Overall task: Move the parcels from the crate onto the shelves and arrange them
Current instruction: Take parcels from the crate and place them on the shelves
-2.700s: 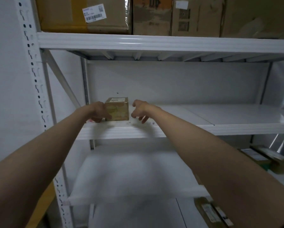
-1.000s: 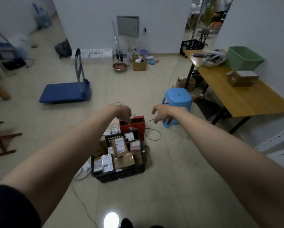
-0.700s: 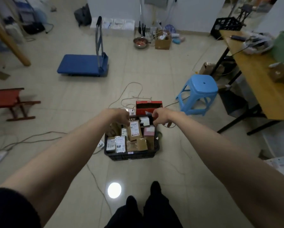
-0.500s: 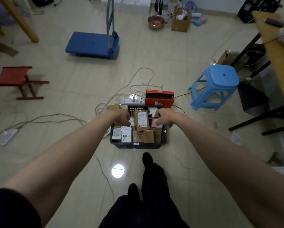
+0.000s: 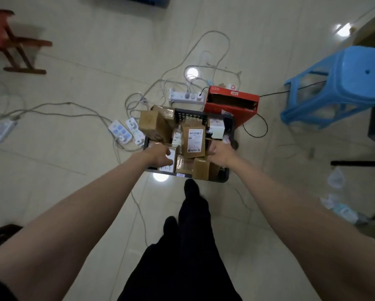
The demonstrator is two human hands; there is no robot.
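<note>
Tiled floor [image 5: 73,192], cables | crate [image 5: 222,178] w/ parcels at feet | upright labelled parcel [image 5: 193,139] btwn both hands, long axis vertical | left hand [image 5: 159,156], right hand [image 5: 221,154] loosely spread, empty, about equally near.

Little can be read here. On the crate [image 5: 223,178], a small white tag [image 5: 180,175] on the near rim seems to read "1105", and a white card [image 5: 168,165] at its near left corner carries handwriting like "4-5-7". The upright parcel [image 5: 193,140] in the crate's middle has a printed shipping label [image 5: 196,141], and the red box [image 5: 232,105] behind the crate has white print, both too blurred to read.
</note>
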